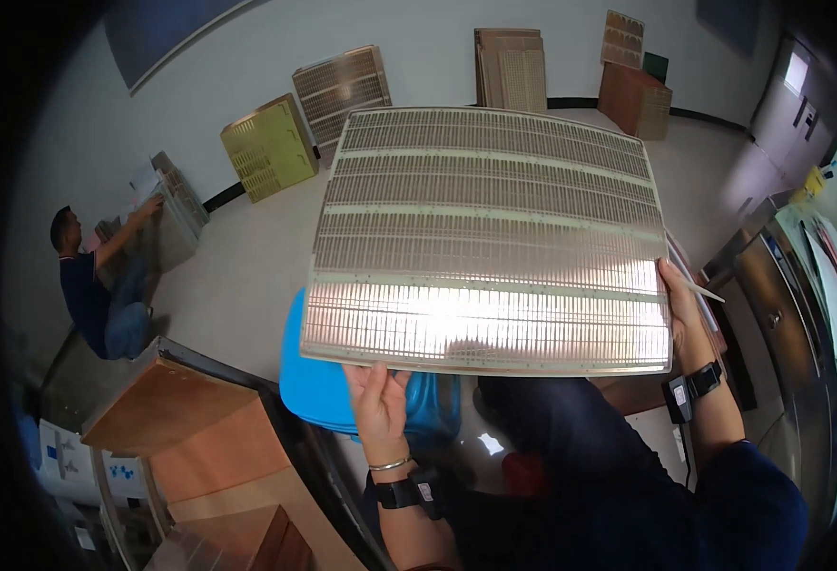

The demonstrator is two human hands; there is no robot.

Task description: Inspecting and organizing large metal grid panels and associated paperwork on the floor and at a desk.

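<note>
A large, thin rectangular panel [490,238], like a circuit board sheet, is raised in front of me. Pale bands separate its shiny rows of fine slots, and light glares off the lower rows. My left hand [377,395] grips the near edge toward its left corner; the thumb and fingers are partly visible, the rest lies behind the panel. On the right side edge, my right hand [683,305] is closed around the panel, with most of its fingers hidden underneath. A thin white stick-like piece [706,291] juts out beside the right hand; whether the hand holds it I cannot tell.
A blue plastic seat or bin [309,381] is partly under the panel. More panels [342,86] and a yellow-green stack [269,147] lean along the wall. At left, another person [104,285] sits handling a stack. Wooden furniture [185,409] is near left, a dark cabinet [775,314] right.
</note>
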